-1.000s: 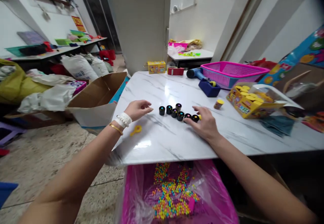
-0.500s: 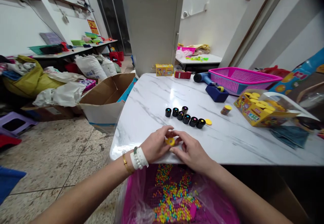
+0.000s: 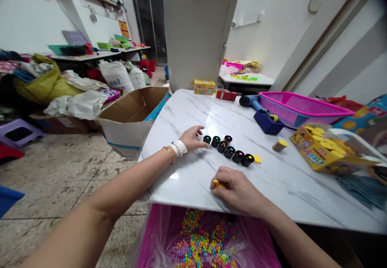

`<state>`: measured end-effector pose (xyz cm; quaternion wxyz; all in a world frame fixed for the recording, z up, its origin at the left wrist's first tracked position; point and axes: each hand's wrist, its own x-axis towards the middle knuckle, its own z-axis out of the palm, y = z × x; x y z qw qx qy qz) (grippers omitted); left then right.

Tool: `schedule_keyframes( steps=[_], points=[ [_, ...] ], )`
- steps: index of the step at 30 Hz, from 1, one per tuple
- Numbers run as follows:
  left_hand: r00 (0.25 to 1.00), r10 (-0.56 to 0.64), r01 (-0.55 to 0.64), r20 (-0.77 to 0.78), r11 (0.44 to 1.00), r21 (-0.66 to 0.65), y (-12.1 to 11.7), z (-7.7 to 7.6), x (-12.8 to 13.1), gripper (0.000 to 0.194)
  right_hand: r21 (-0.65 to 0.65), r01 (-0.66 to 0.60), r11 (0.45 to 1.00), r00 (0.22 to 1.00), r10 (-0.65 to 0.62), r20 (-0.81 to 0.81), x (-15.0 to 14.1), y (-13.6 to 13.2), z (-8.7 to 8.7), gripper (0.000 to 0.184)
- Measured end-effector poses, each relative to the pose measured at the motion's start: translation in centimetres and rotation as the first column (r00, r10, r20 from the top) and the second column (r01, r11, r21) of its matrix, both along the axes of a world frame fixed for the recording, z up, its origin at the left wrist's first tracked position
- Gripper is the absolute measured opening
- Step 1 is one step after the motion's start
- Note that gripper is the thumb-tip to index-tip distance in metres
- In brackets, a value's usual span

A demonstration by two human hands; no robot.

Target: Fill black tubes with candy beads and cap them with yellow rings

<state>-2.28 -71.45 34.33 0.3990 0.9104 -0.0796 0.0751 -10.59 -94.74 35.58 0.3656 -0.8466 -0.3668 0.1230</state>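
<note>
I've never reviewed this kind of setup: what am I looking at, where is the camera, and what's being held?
There is no machine here, just a person's bare hands, seen by a head-worn camera looking forward and down. On the marbled table stand seven black cylinders, with a yellow disc beside them and an open yellow box farther right. The right hand grips a small yellow piece. The left hand is at the leftmost cylinder; contact is unclear. Below, colourful beads lie in a pink bin.

Black cylinders (image 3: 230, 152), apparently colour-dotted
</note>
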Motion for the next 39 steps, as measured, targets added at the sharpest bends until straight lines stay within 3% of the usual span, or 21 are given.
schedule_keyframes(
  steps=[2,4,7,11,15,21,24,28,34,39],
  points=[
    [0.999,-0.038,0.039,-0.019,0.999,0.020,0.0,-0.4,0.5,0.041,-0.003,0.032,0.999,0.999,-0.032,-0.030,0.1,-0.4,0.0,0.016],
    [0.998,-0.056,0.056,-0.024,0.998,0.005,0.3,-0.5,-0.8,0.029,0.012,0.091,0.996,0.987,-0.089,-0.130,0.4,-0.8,-0.1,0.015],
    [0.994,-0.107,0.107,-0.009,0.994,0.022,1.2,-0.6,-4.9,0.032,0.109,0.199,0.974,0.914,-0.144,-0.379,1.1,-0.7,-0.1,0.023],
    [0.988,-0.135,0.131,0.071,0.990,0.060,2.0,-0.7,-10.4,0.028,0.262,0.310,0.914,0.728,-0.050,-0.684,2.0,2.0,0.1,0.033],
    [0.988,-0.101,0.088,0.120,0.990,0.108,1.9,-1.1,-12.1,0.034,0.258,0.337,0.906,0.611,-0.002,-0.791,2.5,5.8,-0.5,0.042],
    [0.992,-0.099,0.090,0.077,0.989,0.122,1.8,-1.3,-11.6,0.019,0.280,0.447,0.850,0.657,-0.099,-0.747,1.9,7.5,-1.8,0.051],
    [0.995,-0.084,0.077,0.056,0.990,0.120,1.8,-1.3,-11.7,0.021,0.289,0.462,0.838,0.694,-0.139,-0.706,1.3,7.6,-1.7,0.053],
    [0.995,-0.090,0.084,0.039,0.988,0.129,1.8,-1.6,-11.6,0.026,0.289,0.491,0.822,0.688,-0.162,-0.707,1.0,7.8,-1.3,0.049],
    [0.999,-0.045,0.043,0.013,0.992,0.120,1.6,-1.7,-11.9,0.024,0.232,0.473,0.850,0.724,-0.225,-0.653,1.5,7.9,-1.8,0.055],
    [0.999,-0.015,0.020,-0.049,0.994,0.108,1.2,-0.2,-12.4,0.026,0.255,0.392,0.884,0.779,-0.172,-0.603,1.3,7.4,-2.0,0.056]
  ],
)
